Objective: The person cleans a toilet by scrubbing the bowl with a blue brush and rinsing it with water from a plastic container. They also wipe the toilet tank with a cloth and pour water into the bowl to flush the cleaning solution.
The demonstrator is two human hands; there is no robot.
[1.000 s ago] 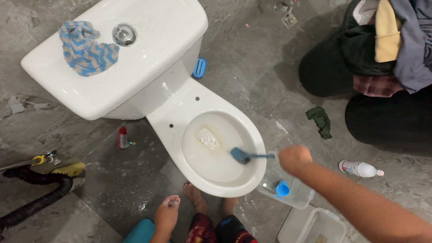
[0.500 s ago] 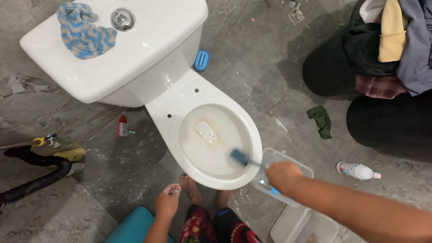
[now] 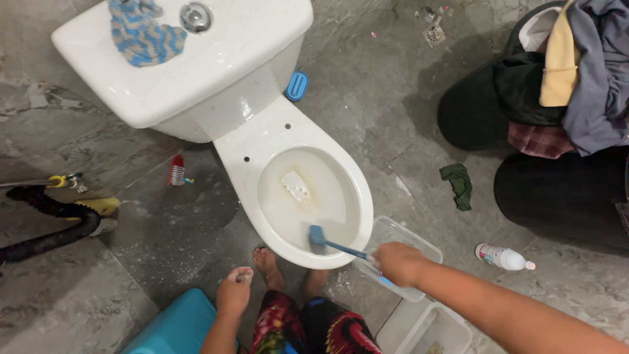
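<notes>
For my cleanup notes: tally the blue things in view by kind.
Blue brush in the right hand: 1
Blue oval object beside the toilet: 1
Blue-striped cloth on the tank: 1
Teal stool: 1
Total: 4

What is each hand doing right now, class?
Left hand: loosely closed, holding nothing visible.
Right hand: closed on the blue brush in the toilet bowl.

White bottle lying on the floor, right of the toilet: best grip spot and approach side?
Grip the white bottle across its cylindrical body, mid-length, coming straight down from above. It lies on its side on the grey floor, pink-tipped cap pointing right, so the body is the widest, most even part. Fingers close across the width; the narrow cap end would likely slip.
</notes>
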